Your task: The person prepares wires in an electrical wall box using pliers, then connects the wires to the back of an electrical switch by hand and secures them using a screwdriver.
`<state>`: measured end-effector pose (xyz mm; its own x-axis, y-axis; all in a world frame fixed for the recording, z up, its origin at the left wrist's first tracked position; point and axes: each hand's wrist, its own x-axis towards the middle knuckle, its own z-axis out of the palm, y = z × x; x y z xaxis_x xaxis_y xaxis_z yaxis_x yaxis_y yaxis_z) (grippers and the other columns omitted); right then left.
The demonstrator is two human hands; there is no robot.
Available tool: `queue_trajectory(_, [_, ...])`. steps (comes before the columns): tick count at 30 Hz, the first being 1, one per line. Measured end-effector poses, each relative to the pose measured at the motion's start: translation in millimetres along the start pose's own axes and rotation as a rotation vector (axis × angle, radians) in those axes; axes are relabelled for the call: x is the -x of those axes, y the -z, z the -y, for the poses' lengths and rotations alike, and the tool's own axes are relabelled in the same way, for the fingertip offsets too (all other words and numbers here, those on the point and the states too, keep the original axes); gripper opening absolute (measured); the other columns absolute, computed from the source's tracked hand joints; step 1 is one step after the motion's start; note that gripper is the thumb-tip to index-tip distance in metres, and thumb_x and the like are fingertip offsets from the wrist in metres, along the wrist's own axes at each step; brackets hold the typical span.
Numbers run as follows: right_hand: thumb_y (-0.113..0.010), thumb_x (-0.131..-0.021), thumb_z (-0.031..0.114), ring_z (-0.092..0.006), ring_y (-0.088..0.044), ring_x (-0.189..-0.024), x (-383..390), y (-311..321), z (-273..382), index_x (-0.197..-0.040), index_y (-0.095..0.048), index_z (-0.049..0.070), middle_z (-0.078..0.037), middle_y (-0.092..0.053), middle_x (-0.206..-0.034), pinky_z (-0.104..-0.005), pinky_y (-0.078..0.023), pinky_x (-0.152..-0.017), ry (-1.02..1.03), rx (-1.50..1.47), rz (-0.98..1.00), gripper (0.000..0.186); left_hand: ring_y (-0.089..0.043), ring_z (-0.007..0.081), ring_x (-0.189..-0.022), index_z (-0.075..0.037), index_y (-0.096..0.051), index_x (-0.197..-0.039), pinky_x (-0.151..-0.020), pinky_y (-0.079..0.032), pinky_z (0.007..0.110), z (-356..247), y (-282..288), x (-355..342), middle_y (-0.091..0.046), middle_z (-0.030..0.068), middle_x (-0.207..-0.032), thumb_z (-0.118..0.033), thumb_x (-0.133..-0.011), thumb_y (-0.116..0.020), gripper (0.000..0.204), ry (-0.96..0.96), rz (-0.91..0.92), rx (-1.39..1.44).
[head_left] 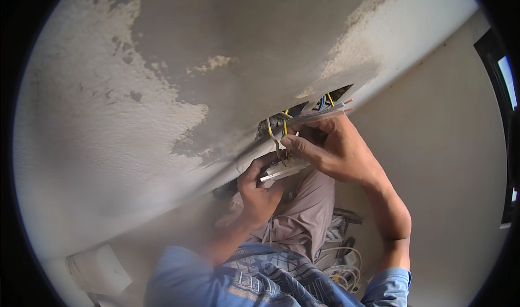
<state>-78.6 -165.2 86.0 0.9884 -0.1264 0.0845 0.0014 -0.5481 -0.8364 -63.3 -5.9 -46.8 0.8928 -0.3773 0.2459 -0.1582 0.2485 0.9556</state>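
My left hand (pixel 259 190) grips a white switch plate (pixel 284 170) held edge-on below an opening in the wall (pixel 330 98). My right hand (pixel 330 147) is closed around a bundle of wires (pixel 279 131), yellow and pale ones, that run from the opening down to the plate. Blue and yellow wires (pixel 326 100) show inside the opening. The back of the plate is hidden by my fingers.
A patchy grey and white plastered wall (pixel 162 90) fills the upper left. A second pale wall (pixel 444 144) meets it at the corner. Below are my grey trousers (pixel 306 220), white cables on the floor (pixel 344 266) and a pale box (pixel 100 269).
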Motion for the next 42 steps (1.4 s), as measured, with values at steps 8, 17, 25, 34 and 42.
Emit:
queue_trajectory(8, [-0.073, -0.091, 0.015, -0.0049, -0.029, -0.054, -2, 10, 28, -0.1, -0.071, 0.002, 0.007, -0.033, -0.058, -0.0266, -0.026, -0.052, -0.221, 0.009, 0.097, 0.016, -0.069, 0.0163, -0.091, 0.011, -0.062, -0.113, -0.082, -0.057, 0.029, 4, -14, 5, -0.071, 0.015, -0.102, 0.004, -0.083, -0.074, 0.033, -0.001, -0.031, 0.073])
queue_trajectory(17, [-0.074, -0.087, 0.013, -0.0065, -0.038, -0.057, -2, 13, 29, -0.093, -0.072, 0.002, 0.002, -0.046, -0.062, -0.028, -0.031, -0.052, -0.145, 0.096, 0.08, 0.013, -0.07, 0.0167, -0.088, 0.011, -0.061, -0.111, -0.079, -0.059, 0.03, -1, -22, 3, -0.072, 0.0149, -0.097, 0.006, -0.084, -0.071, 0.03, -0.052, -0.05, 0.046])
queue_trajectory(25, [-0.072, -0.086, 0.012, -0.0103, -0.053, -0.061, -15, 25, 35, -0.096, -0.071, -0.002, -0.009, -0.063, -0.069, -0.0308, -0.044, -0.057, -0.085, 0.143, 0.23, 0.017, -0.07, 0.0112, -0.088, 0.003, -0.067, -0.113, -0.079, -0.054, 0.027, -6, -29, -5, -0.075, 0.0095, -0.098, -0.004, -0.082, -0.077, 0.033, -0.076, -0.138, 0.206])
queue_trajectory(34, [-0.073, -0.086, 0.016, -0.0084, -0.049, -0.06, -15, 21, 38, -0.097, -0.072, -0.003, -0.004, -0.06, -0.066, -0.0288, -0.04, -0.055, -0.161, 0.139, 0.18, 0.021, -0.068, 0.012, -0.09, 0.007, -0.063, -0.113, -0.081, -0.055, 0.027, -14, -17, -10, -0.072, 0.0109, -0.1, 0.006, -0.08, -0.072, 0.034, -0.135, -0.092, 0.038])
queue_trajectory(42, [-0.072, -0.088, 0.012, -0.0035, -0.034, -0.056, -8, 7, 31, -0.1, -0.071, 0.001, 0.007, -0.035, -0.059, -0.0261, -0.028, -0.051, -0.125, 0.164, 0.113, 0.016, -0.067, 0.0098, -0.085, 0.005, -0.066, -0.11, -0.077, -0.054, 0.025, -9, -9, -15, -0.073, 0.0074, -0.095, 0.007, -0.079, -0.073, 0.033, -0.111, -0.075, 0.044])
